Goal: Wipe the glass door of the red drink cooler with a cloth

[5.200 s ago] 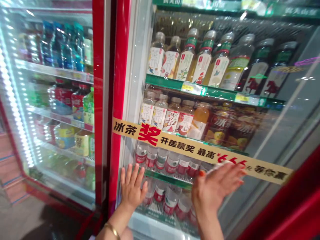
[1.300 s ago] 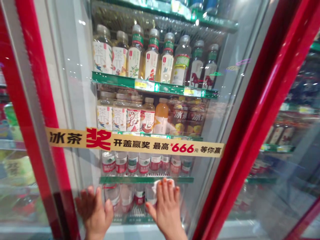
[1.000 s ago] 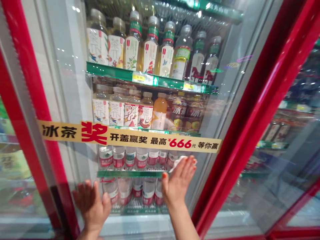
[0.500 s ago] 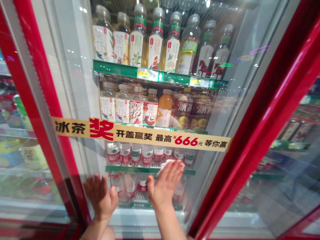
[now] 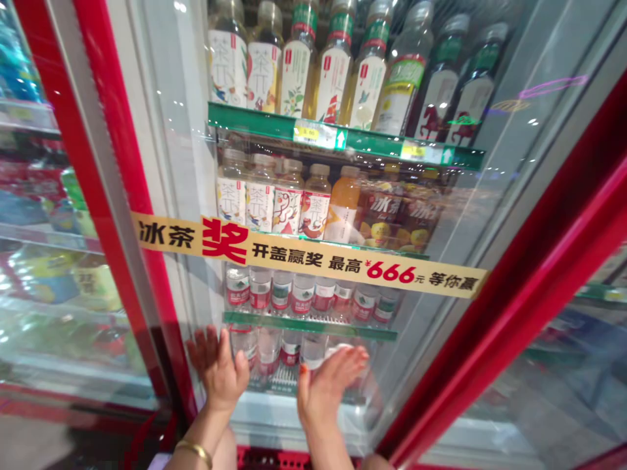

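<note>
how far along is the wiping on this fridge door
The glass above the banner looks clean, though that's hard to confirm. In hand: the right hand presses a white cloth low on the door, left hand flat beside it. Still to do: probably the lower glass around the hands.

A yellow strip (image 5: 308, 254) across the glass cooler door (image 5: 166, 130) reads 冰茶 奖 开盖赢奖 最高 ¥666元 等你赢, with 奖 and ¥666 in red and the rest mostly black. Behind the glass, the bottle labels (image 5: 259, 207) show 茶π, and the orange-and-brown drink packaging (image 5: 379, 212) carries 冰茶. The yellow price tag (image 5: 309, 134) on the green shelf edge is too small to read reliably.
</note>
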The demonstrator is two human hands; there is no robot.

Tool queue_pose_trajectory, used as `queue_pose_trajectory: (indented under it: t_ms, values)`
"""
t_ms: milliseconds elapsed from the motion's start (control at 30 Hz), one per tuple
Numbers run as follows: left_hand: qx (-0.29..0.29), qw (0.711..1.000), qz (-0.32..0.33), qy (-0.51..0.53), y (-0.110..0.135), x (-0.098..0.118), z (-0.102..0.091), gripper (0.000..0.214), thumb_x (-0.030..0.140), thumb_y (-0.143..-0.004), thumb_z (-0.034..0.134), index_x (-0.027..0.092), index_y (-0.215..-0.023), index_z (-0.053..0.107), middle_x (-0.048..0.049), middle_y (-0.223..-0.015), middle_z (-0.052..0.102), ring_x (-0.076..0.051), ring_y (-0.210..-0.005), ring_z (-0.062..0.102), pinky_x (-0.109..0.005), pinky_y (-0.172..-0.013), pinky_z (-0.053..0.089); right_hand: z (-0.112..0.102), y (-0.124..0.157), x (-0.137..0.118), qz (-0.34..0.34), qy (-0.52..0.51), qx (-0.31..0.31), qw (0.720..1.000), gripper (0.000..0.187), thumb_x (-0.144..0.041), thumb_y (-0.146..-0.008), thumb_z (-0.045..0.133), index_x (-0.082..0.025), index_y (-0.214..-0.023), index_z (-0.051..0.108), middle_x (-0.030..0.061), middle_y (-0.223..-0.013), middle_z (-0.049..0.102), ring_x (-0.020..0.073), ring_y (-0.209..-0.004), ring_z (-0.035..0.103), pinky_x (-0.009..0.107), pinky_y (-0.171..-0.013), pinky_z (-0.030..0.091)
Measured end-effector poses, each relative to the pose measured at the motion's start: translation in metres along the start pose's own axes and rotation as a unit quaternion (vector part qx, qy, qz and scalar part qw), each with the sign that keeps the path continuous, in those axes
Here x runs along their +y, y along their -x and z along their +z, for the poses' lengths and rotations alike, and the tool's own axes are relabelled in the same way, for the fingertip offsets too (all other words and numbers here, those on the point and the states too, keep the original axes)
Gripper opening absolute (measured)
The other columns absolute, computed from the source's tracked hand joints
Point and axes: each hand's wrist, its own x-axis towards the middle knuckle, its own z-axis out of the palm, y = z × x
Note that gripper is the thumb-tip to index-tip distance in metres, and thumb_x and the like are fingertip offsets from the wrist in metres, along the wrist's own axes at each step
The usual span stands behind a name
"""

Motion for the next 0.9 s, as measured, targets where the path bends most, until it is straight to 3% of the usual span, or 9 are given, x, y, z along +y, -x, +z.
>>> queue_pose_trajectory:
  t_ms: [100, 167, 233, 333, 433, 567, 667, 767, 900]
  values:
    - [-0.006, 1.000, -0.007, -0.004, 0.001, -0.001, -0.001, 0.071, 0.036, -0.100, 0.054, 0.010, -0.165, 0.045, -0.0316, -0.164, 0.050, -0.047, -0.165, 0.035, -0.076, -0.128, 0.033, 0.009, 0.034, -0.029, -0.190, -0.051, -0.019, 0.980, 0.091, -0.061, -0.104, 0.054, -0.008, -0.174, 0.028, 0.0204, -0.179, 0.033, 0.0334, -0.172, 0.017, 0.053, -0.137, 0.033]
    - [-0.010, 1.000, -0.018, -0.006, 0.002, -0.002, 0.000, 0.069, 0.038, -0.100, 0.054, 0.010, -0.163, 0.048, -0.0308, -0.163, 0.052, -0.046, -0.164, 0.037, -0.076, -0.129, 0.032, 0.001, 0.041, -0.010, -0.224, -0.057, -0.015, 0.973, 0.086, -0.058, -0.105, 0.056, -0.012, -0.173, 0.032, 0.0156, -0.178, 0.037, 0.0277, -0.172, 0.021, 0.043, -0.138, 0.031]
    - [-0.014, 0.999, -0.030, -0.003, 0.005, -0.004, 0.001, 0.069, 0.039, -0.100, 0.054, 0.010, -0.162, 0.049, -0.0303, -0.162, 0.054, -0.046, -0.165, 0.035, -0.075, -0.130, 0.032, -0.015, 0.025, 0.030, -0.178, -0.034, -0.008, 0.983, 0.085, -0.048, -0.106, 0.056, -0.008, -0.175, 0.024, 0.0221, -0.181, 0.024, 0.0351, -0.173, 0.013, 0.058, -0.138, 0.029]
    - [-0.021, 0.999, -0.045, 0.004, 0.008, -0.005, 0.004, 0.072, 0.041, -0.100, 0.053, 0.008, -0.163, 0.047, -0.0305, -0.162, 0.054, -0.046, -0.167, 0.031, -0.074, -0.131, 0.031, -0.035, -0.030, 0.076, 0.011, -0.001, 0.027, 1.000, 0.084, -0.045, -0.112, 0.037, -0.005, -0.175, 0.000, 0.0289, -0.182, -0.006, 0.0463, -0.171, -0.005, 0.087, -0.128, 0.019]
    - [-0.027, 0.998, -0.054, 0.003, 0.008, -0.005, 0.004, 0.073, 0.042, -0.099, 0.052, 0.008, -0.164, 0.047, -0.0307, -0.163, 0.052, -0.046, -0.167, 0.030, -0.076, -0.132, 0.029, -0.033, -0.064, 0.058, 0.123, 0.001, 0.067, 0.990, 0.081, -0.047, -0.113, 0.023, -0.008, -0.175, -0.010, 0.0280, -0.182, -0.014, 0.0478, -0.171, -0.010, 0.094, -0.123, 0.012]
    - [-0.020, 0.999, -0.036, -0.001, 0.003, -0.001, 0.000, 0.070, 0.039, -0.100, 0.053, 0.009, -0.163, 0.048, -0.0306, -0.163, 0.053, -0.046, -0.165, 0.035, -0.076, -0.131, 0.029, -0.011, -0.026, -0.016, -0.083, -0.033, 0.011, 0.996, 0.086, -0.054, -0.109, 0.043, -0.009, -0.176, 0.014, 0.0203, -0.184, 0.011, 0.0386, -0.173, 0.006, 0.069, -0.137, 0.022]
    - [-0.003, 1.000, -0.008, 0.003, -0.004, 0.002, -0.004, 0.071, 0.035, -0.100, 0.053, 0.011, -0.166, 0.044, -0.0298, -0.167, 0.049, -0.045, -0.167, 0.032, -0.075, -0.132, 0.029, -0.006, 0.005, -0.022, -0.248, -0.056, -0.015, 0.967, 0.091, -0.064, -0.104, 0.049, -0.010, -0.174, 0.027, 0.0116, -0.184, 0.021, 0.0278, -0.173, 0.015, 0.041, -0.142, 0.015]
    - [0.014, 0.999, 0.030, -0.004, -0.011, 0.006, -0.006, 0.076, 0.030, -0.100, 0.055, 0.015, -0.172, 0.035, -0.0282, -0.173, 0.041, -0.045, -0.171, 0.022, -0.075, -0.132, 0.029, -0.024, -0.028, 0.026, -0.139, -0.004, 0.003, 0.990, 0.089, -0.056, -0.109, 0.041, -0.006, -0.176, 0.011, 0.0176, -0.185, 0.003, 0.0332, -0.174, 0.002, 0.058, -0.142, 0.008]
    - [0.033, 0.997, 0.071, -0.017, -0.017, 0.010, -0.008, 0.083, 0.023, -0.098, 0.057, 0.018, -0.175, 0.025, -0.0273, -0.179, 0.029, -0.045, -0.171, 0.018, -0.078, -0.132, 0.027, -0.052, -0.132, 0.055, 0.111, -0.014, 0.070, 0.991, 0.083, -0.056, -0.113, 0.021, -0.009, -0.176, -0.008, 0.0261, -0.183, -0.012, 0.0476, -0.171, -0.009, 0.091, -0.126, 0.011]
